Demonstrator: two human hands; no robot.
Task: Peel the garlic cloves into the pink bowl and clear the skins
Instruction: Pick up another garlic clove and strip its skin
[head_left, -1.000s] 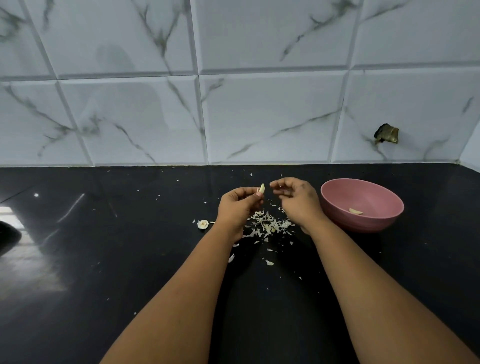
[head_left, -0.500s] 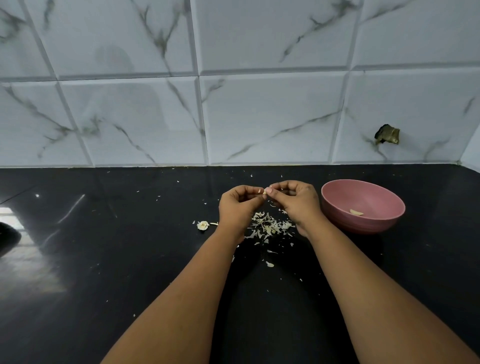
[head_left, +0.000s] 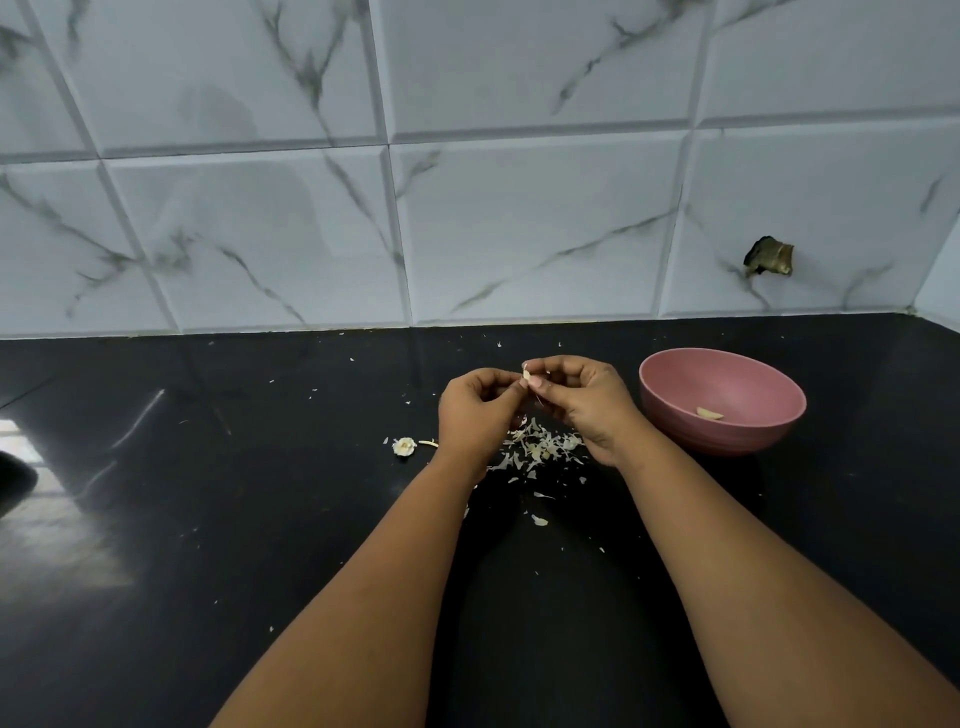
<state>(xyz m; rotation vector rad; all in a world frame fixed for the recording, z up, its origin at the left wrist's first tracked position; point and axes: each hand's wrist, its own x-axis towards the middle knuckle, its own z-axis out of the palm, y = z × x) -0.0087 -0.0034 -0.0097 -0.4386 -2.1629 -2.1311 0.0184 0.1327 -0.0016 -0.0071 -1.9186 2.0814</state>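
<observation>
A small garlic clove (head_left: 528, 375) is pinched between the fingertips of my left hand (head_left: 475, 413) and my right hand (head_left: 584, 397), held above the black counter. Most of the clove is hidden by my fingers. Below the hands lies a pile of pale garlic skins (head_left: 543, 447). The pink bowl (head_left: 675, 384) stands to the right of my right hand and holds one peeled clove (head_left: 709, 413). A garlic root stub (head_left: 404, 446) lies on the counter left of my left wrist.
Loose skin flakes (head_left: 539, 519) are scattered over the black counter (head_left: 260, 519) around and in front of the pile. A marble-tiled wall (head_left: 467, 208) rises behind, with a dark broken spot (head_left: 769, 256) at the right. A dark object (head_left: 15, 480) shows at the left edge.
My hands were apart with the clove in my left fingers; they have come together and both now pinch the clove. The bowl and the skins have not moved.
</observation>
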